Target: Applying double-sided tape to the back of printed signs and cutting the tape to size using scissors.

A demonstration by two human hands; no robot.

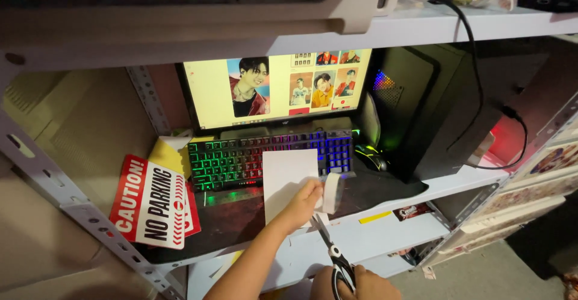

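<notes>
My left hand [303,204] pinches a white sheet of paper [288,179] by its lower right part and holds it up in front of the keyboard. A narrow white strip [330,193] curls off the sheet's right side, beside my fingers. My right hand [361,285], at the bottom edge of the view, grips the black handles of a pair of scissors [333,253]. The blades point up toward the lower edge of the paper, just below my left hand.
A backlit keyboard [235,155] and a lit monitor [277,89] showing photos of people sit on a shelf. A black computer case [433,107] stands at the right with a mouse [372,155] beside it. A red and white sign [153,201] lies at the left.
</notes>
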